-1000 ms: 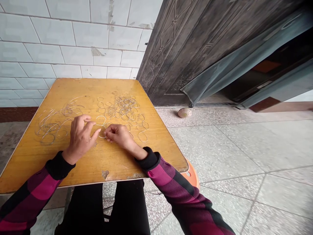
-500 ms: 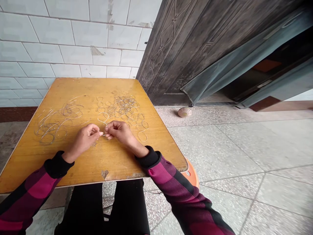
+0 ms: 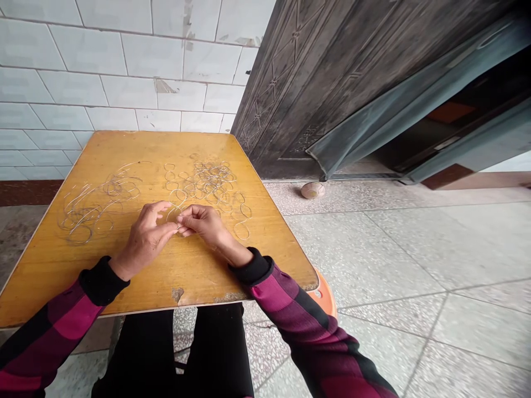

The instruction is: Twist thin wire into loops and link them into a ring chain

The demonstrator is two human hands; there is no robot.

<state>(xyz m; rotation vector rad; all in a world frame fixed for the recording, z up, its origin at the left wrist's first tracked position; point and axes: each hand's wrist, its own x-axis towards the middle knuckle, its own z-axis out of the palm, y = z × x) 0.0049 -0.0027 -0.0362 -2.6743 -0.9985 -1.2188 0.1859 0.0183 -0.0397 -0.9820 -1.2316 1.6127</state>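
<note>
Above the near middle of the wooden table, my right hand (image 3: 203, 224) pinches a thin, silvery wire (image 3: 179, 194) between thumb and fingers. The wire is bent into loops that rise beyond the fingertips. Just to its left is my left hand (image 3: 148, 235), thumb and index finger spread apart around the wire's lower curve. The left thumb tip reaches the right fingertips; whether it touches the wire I cannot tell. Behind the right hand lies a heap of looped wires (image 3: 213, 179), several shaped like a figure eight. Loose, curved wire lengths (image 3: 85, 213) are spread left of my left hand.
The yellow-brown table (image 3: 194, 276) has a chipped near edge and stands against a white tiled wall (image 3: 124, 91). An orange stool (image 3: 326, 293) shows under its right corner. On the floor to the right, a roundish stone-like object (image 3: 313, 190) lies by the dark carved door (image 3: 290, 83).
My left hand has opened out of its pinch, its thumb and index finger moving apart. The wire now shows a rounder loop near the fingers. My right hand has stayed in place.
</note>
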